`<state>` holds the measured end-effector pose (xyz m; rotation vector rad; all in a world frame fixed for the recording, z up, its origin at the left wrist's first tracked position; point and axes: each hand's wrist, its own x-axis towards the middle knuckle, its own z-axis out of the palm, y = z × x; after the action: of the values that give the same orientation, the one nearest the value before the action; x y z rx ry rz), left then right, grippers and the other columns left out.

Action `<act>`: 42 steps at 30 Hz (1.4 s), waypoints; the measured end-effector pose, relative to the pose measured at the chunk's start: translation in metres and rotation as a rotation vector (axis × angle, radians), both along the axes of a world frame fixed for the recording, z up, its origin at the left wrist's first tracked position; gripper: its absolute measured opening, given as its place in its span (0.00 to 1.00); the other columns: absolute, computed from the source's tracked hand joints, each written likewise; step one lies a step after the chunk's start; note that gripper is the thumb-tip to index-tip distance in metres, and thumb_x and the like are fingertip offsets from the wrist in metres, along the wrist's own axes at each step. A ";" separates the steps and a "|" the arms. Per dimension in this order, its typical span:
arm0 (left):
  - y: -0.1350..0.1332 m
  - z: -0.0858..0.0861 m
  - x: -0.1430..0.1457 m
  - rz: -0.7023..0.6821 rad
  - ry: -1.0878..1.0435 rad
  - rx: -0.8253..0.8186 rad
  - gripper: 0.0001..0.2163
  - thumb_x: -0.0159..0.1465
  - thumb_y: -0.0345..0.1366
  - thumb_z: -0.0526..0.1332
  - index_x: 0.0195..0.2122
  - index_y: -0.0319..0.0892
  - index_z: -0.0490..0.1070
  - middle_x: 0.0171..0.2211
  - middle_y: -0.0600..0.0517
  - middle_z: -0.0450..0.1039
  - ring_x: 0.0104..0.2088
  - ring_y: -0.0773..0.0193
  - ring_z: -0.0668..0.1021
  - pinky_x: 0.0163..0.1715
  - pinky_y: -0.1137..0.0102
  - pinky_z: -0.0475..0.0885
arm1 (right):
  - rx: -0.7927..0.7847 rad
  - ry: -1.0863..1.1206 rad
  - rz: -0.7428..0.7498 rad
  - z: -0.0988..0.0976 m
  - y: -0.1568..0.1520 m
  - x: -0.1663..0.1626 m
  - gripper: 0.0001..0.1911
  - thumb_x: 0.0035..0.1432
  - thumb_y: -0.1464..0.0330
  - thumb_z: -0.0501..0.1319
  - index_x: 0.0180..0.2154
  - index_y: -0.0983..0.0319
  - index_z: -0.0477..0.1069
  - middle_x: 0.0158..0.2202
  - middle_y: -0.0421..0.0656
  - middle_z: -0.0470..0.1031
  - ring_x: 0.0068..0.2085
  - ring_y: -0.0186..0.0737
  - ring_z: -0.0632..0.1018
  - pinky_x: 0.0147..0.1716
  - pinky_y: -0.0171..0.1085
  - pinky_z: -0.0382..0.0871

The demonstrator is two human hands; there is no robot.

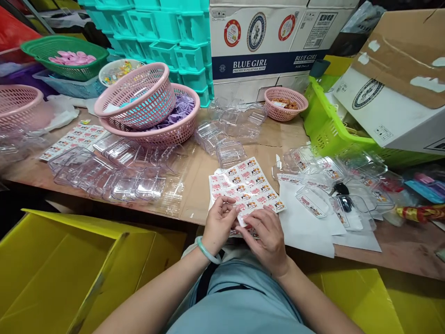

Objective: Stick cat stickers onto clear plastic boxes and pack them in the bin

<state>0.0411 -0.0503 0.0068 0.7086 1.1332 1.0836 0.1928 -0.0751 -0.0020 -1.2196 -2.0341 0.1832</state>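
Observation:
A sheet of small printed stickers (248, 185) lies at the near edge of the brown table (194, 185). My left hand (219, 226), with a pale green bangle at the wrist, pinches the sheet's near edge. My right hand (267, 237) is curled beside it, fingertips pressed on the same edge, seemingly picking at a sticker. Clear plastic boxes with stickers on them (314, 202) lie on white paper just to the right. Unlabelled clear boxes (114, 174) spread over the table to the left.
Two stacked pink baskets (149, 109) hold purple pieces. A small pink basket (285, 103), a green basket (64, 58), teal crates (167, 32), a beer carton (267, 41) and a lime bin (327, 125) line the back. Yellow boxes (66, 269) stand below.

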 end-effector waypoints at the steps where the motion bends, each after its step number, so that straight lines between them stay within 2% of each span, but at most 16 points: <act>1: -0.001 -0.001 0.002 -0.008 -0.028 -0.014 0.19 0.53 0.43 0.69 0.39 0.43 0.62 0.24 0.61 0.66 0.20 0.73 0.71 0.22 0.76 0.68 | -0.013 0.026 -0.019 -0.003 -0.002 -0.001 0.09 0.58 0.70 0.63 0.42 0.55 0.71 0.37 0.44 0.75 0.42 0.45 0.75 0.51 0.53 0.68; 6: -0.004 -0.006 0.004 -0.092 -0.107 -0.081 0.22 0.52 0.41 0.69 0.42 0.44 0.60 0.24 0.60 0.67 0.23 0.71 0.73 0.26 0.74 0.70 | -0.062 0.105 0.027 -0.012 -0.003 0.003 0.12 0.59 0.71 0.62 0.45 0.55 0.70 0.39 0.45 0.75 0.43 0.46 0.75 0.48 0.51 0.71; 12: -0.005 -0.005 0.009 -0.078 -0.095 -0.039 0.22 0.52 0.40 0.69 0.44 0.44 0.60 0.25 0.61 0.66 0.23 0.71 0.72 0.27 0.74 0.70 | -0.133 0.217 -0.033 -0.011 -0.004 0.003 0.10 0.59 0.72 0.61 0.43 0.56 0.70 0.40 0.45 0.75 0.43 0.44 0.76 0.47 0.49 0.72; 19: -0.008 0.001 0.016 -0.038 -0.024 0.032 0.21 0.53 0.39 0.68 0.44 0.44 0.61 0.26 0.60 0.65 0.23 0.73 0.71 0.26 0.76 0.68 | -0.285 0.369 -0.100 -0.002 -0.011 -0.002 0.07 0.59 0.70 0.61 0.41 0.57 0.71 0.41 0.45 0.74 0.45 0.43 0.75 0.46 0.44 0.72; 29: -0.014 0.000 0.022 -0.034 -0.051 0.026 0.19 0.54 0.37 0.67 0.43 0.43 0.61 0.26 0.59 0.67 0.27 0.71 0.75 0.33 0.73 0.73 | -0.418 0.541 -0.183 -0.005 -0.014 -0.004 0.04 0.60 0.69 0.59 0.36 0.59 0.73 0.41 0.45 0.74 0.43 0.41 0.76 0.44 0.40 0.71; 34: -0.016 0.004 0.026 -0.050 -0.031 0.024 0.19 0.54 0.36 0.66 0.43 0.43 0.61 0.25 0.60 0.65 0.27 0.70 0.74 0.33 0.71 0.75 | -0.572 0.699 -0.250 -0.001 -0.012 -0.001 0.07 0.59 0.65 0.61 0.31 0.60 0.73 0.35 0.43 0.75 0.38 0.40 0.75 0.40 0.38 0.70; 36: -0.016 0.004 0.022 -0.069 -0.019 0.011 0.19 0.53 0.37 0.67 0.43 0.43 0.61 0.25 0.60 0.64 0.26 0.71 0.73 0.32 0.71 0.75 | -0.633 0.839 -0.320 0.000 -0.006 0.006 0.08 0.56 0.62 0.63 0.31 0.61 0.74 0.33 0.42 0.75 0.36 0.39 0.75 0.39 0.38 0.69; 39: -0.016 0.001 0.002 -0.135 0.038 -0.003 0.17 0.54 0.38 0.66 0.42 0.43 0.62 0.25 0.60 0.61 0.24 0.71 0.71 0.29 0.70 0.75 | -0.608 1.155 -0.468 0.003 0.007 0.027 0.11 0.50 0.61 0.67 0.30 0.62 0.74 0.29 0.40 0.75 0.32 0.36 0.73 0.35 0.36 0.67; 41: -0.017 -0.001 -0.016 -0.202 0.135 0.015 0.15 0.56 0.38 0.64 0.43 0.43 0.63 0.26 0.59 0.61 0.23 0.70 0.70 0.28 0.70 0.74 | -0.502 1.293 -0.548 0.008 0.016 0.043 0.12 0.47 0.62 0.69 0.29 0.62 0.73 0.28 0.38 0.73 0.29 0.33 0.72 0.32 0.35 0.66; 42: -0.018 0.000 -0.026 -0.219 0.230 0.055 0.15 0.57 0.38 0.63 0.44 0.43 0.64 0.27 0.58 0.62 0.24 0.70 0.70 0.27 0.70 0.73 | -0.430 1.292 -0.576 0.012 0.020 0.048 0.11 0.47 0.62 0.69 0.30 0.62 0.72 0.28 0.38 0.73 0.29 0.33 0.72 0.32 0.35 0.66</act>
<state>0.0156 -0.0684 0.0065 0.9959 1.1912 0.8652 0.2412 -0.0551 0.0100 -1.3327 -0.5154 0.8811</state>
